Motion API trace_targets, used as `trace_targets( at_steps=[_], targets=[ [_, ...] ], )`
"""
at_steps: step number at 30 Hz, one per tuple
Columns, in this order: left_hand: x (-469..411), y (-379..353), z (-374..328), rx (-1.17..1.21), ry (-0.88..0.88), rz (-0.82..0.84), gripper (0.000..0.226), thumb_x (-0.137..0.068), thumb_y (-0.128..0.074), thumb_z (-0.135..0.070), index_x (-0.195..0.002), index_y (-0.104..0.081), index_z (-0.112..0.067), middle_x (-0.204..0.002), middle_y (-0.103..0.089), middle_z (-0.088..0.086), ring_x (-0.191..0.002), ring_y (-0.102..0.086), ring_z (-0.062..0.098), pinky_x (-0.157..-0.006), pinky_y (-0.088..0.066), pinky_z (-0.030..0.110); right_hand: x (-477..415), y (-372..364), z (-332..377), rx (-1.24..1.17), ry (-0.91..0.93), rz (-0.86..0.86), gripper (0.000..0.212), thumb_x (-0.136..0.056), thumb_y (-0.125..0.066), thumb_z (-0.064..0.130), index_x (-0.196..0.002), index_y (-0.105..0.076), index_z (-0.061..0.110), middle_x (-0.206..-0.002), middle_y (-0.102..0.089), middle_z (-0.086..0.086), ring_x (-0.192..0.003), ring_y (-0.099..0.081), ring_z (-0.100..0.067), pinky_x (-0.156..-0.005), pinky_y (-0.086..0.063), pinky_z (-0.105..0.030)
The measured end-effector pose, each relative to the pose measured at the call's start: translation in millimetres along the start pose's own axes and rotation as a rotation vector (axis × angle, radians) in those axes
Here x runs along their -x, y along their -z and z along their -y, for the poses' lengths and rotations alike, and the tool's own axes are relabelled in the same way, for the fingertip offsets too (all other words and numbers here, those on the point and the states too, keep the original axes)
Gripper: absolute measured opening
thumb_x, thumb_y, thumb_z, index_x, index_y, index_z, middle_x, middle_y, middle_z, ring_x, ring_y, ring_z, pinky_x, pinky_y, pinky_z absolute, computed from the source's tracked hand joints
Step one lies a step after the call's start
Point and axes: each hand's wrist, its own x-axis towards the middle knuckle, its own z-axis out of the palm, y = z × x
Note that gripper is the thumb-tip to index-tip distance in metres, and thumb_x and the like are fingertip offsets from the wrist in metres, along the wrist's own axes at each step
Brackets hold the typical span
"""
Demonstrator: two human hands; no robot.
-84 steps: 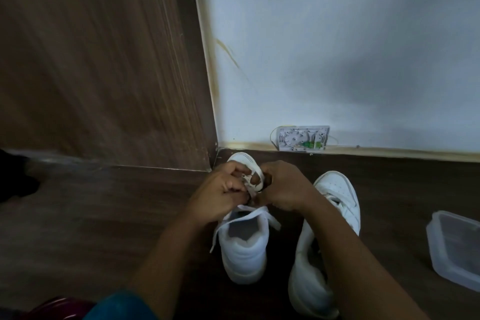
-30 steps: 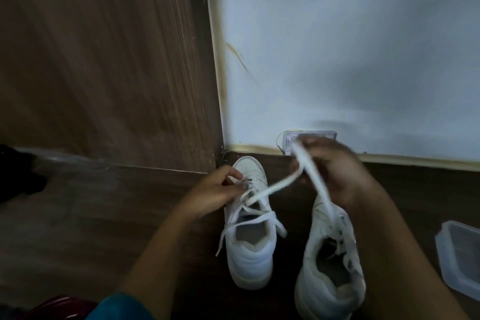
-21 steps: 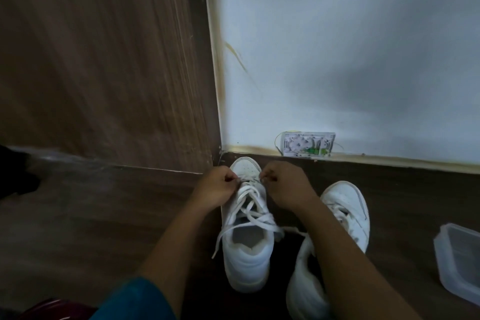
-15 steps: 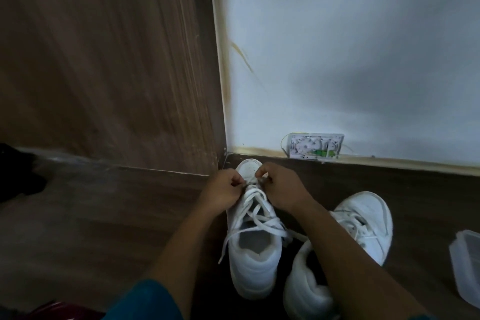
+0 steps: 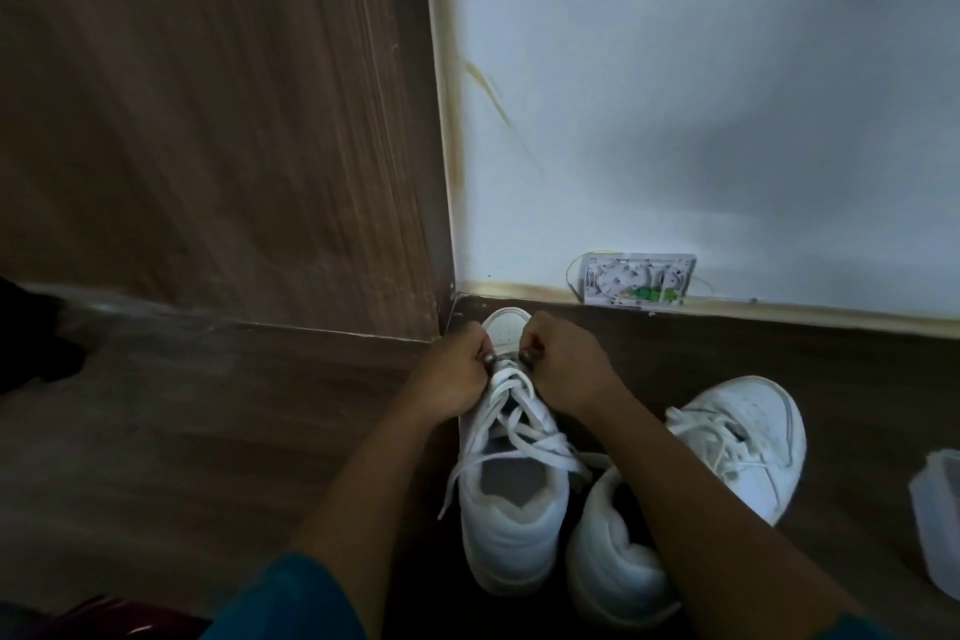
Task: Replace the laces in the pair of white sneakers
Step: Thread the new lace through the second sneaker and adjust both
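At six o'clock, nearest you, a teal sleeve (image 5: 291, 598) covers your left arm, and a dark red object (image 5: 104, 613) sits at seven. Just past that, the first sneaker (image 5: 511, 541) stands on the dark floor (image 5: 156, 431) with its heel toward you and its toe at twelve. The second sneaker (image 5: 748, 457) lies just beside it at four o'clock, toe angled toward one, and your right forearm crosses over its heel. A clear plastic container (image 5: 940, 525) is cut off by the frame at three. A white lace (image 5: 519, 411) criss-crosses the first sneaker, one loose end trailing down its left side. At the toe end of that lacing your left hand (image 5: 457, 379) and right hand (image 5: 566, 369) meet, fingers curled, each pinching the lace, thumbs facing each other. Beyond them a wooden panel (image 5: 208, 120) rises at ten, a white wall (image 5: 675, 94) at one, with a small wall box (image 5: 639, 278) at its base. A black object (image 5: 31, 338) lies at nine
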Motion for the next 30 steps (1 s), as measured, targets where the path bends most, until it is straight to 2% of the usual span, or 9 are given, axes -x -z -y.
trace_targets(
  at_steps=[4,7,11,15,19,23,25,27,30],
  targets=[
    [0.8,3.1,5.0,0.144,-0.021,0.010,0.018,-0.091,-0.057,-0.012,-0.077,-0.053,-0.024,-0.077,-0.055,-0.008,-0.074,-0.051,0.007,-0.068,-0.039,0.026,2.7,2.9,-1.7,0.003,-0.017,-0.016,0.008,-0.087,-0.059,0.024,-0.080,-0.055,0.021,-0.097,-0.067,-0.002,-0.097,-0.060,-0.021,-0.078,-0.040,-0.024],
    [0.0,-0.9,7.0,0.102,-0.046,0.003,0.018,-0.089,-0.055,-0.010,-0.075,-0.054,-0.020,-0.073,-0.056,-0.004,-0.075,-0.052,0.014,-0.068,-0.039,0.030,4.4,3.4,0.7,0.052,0.031,-0.014,0.007,-0.087,-0.056,0.019,-0.087,-0.062,0.016,-0.100,-0.066,-0.007,-0.096,-0.060,-0.024,-0.075,-0.040,-0.025],
    [-3.0,-4.4,2.9,-0.026,-0.015,-0.026,0.020,-0.091,-0.046,-0.009,-0.075,-0.048,-0.019,-0.077,-0.056,0.004,-0.078,-0.052,0.022,-0.071,-0.040,0.037,4.9,1.0,4.5,0.075,0.049,0.014,0.003,-0.088,-0.049,0.013,-0.086,-0.050,0.015,-0.107,-0.058,-0.012,-0.099,-0.055,-0.028,-0.072,-0.032,-0.025],
    [-2.1,-3.1,0.4,0.024,-0.003,-0.056,0.025,-0.093,-0.045,-0.010,-0.072,-0.046,-0.024,-0.075,-0.054,-0.001,-0.076,-0.049,0.017,-0.067,-0.037,0.033,5.5,4.8,6.5,0.036,0.040,-0.014,0.025,-0.088,-0.048,0.007,-0.070,-0.038,0.021,-0.107,-0.062,-0.014,-0.102,-0.056,-0.029,-0.069,-0.030,-0.021],
    [3.5,4.0,9.8,0.191,-0.088,0.021,0.025,-0.088,-0.053,-0.003,-0.082,-0.050,-0.027,-0.078,-0.057,0.002,-0.075,-0.053,0.016,-0.070,-0.043,0.035,5.2,5.2,-2.1,-0.041,0.023,0.003,0.013,-0.085,-0.051,0.005,-0.086,-0.049,0.018,-0.096,-0.065,-0.007,-0.093,-0.059,-0.025,-0.067,-0.034,-0.021],
    [9.6,4.7,15.0,0.271,-0.197,0.096,0.027,-0.087,-0.057,0.002,-0.080,-0.060,-0.023,-0.080,-0.062,-0.003,-0.079,-0.057,0.012,-0.076,-0.046,0.028,9.2,12.1,-5.3,-0.129,0.077,0.075,0.014,-0.082,-0.061,0.007,-0.087,-0.067,0.019,-0.089,-0.069,0.002,-0.082,-0.060,-0.009,-0.063,-0.036,-0.004],
    [8.4,0.3,14.9,0.220,-0.227,0.050,0.031,-0.086,-0.058,0.002,-0.076,-0.059,-0.028,-0.082,-0.060,-0.002,-0.077,-0.057,0.012,-0.075,-0.046,0.028,9.7,10.8,-5.2,-0.112,0.105,0.066,0.013,-0.083,-0.064,0.010,-0.092,-0.073,0.015,-0.094,-0.072,0.000,-0.085,-0.063,-0.009,-0.068,-0.039,-0.008],
    [6.9,-2.8,15.0,0.108,-0.243,-0.002,0.035,-0.085,-0.058,-0.003,-0.072,-0.054,-0.035,-0.087,-0.057,0.003,-0.080,-0.056,0.016,-0.074,-0.044,0.031,11.5,7.1,-3.4,-0.092,0.114,0.017,0.011,-0.082,-0.066,0.012,-0.088,-0.073,0.018,-0.093,-0.071,-0.002,-0.082,-0.061,-0.010,-0.065,-0.037,-0.009],
    [7.0,-1.8,13.6,0.034,-0.233,-0.005,0.031,-0.088,-0.055,-0.009,-0.070,-0.048,-0.034,-0.090,-0.057,0.009,-0.084,-0.056,0.021,-0.075,-0.043,0.035,13.1,2.9,-0.8,-0.024,0.137,-0.005,0.010,-0.082,-0.063,0.013,-0.082,-0.065,0.023,-0.088,-0.060,-0.003,-0.081,-0.057,-0.018,-0.067,-0.036,-0.023]
  ],
)
